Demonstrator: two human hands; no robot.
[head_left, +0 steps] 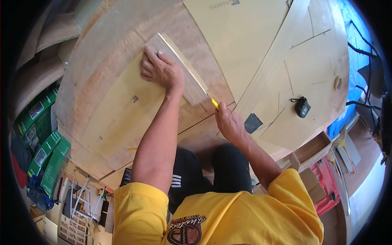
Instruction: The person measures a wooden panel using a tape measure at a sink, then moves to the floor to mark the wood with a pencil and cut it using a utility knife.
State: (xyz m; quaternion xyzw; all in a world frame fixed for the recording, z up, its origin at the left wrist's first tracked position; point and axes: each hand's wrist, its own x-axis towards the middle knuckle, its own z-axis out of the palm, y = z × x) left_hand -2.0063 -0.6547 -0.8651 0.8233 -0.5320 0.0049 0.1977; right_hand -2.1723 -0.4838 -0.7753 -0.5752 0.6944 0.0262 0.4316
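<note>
My left hand (163,69) presses down on a flat wooden board (188,85), its fingers curled at the board's left edge and the thumb on top. The board lies slantwise over a beige sheet (126,108), and a narrow strip of beige shows along its right edge. In my right hand (230,122) is a yellow utility knife (214,103), held closed in the fingers. Its tip meets the near right corner of the board. The blade itself is too small to make out.
On the wooden worktable (92,77) lie another large beige sheet (228,41), cut pieces, a black tape measure (302,108), a roll of tape (337,83) and a dark square (253,123). Green boxes (47,157) stand left; an open wooden drawer (312,150) is near right.
</note>
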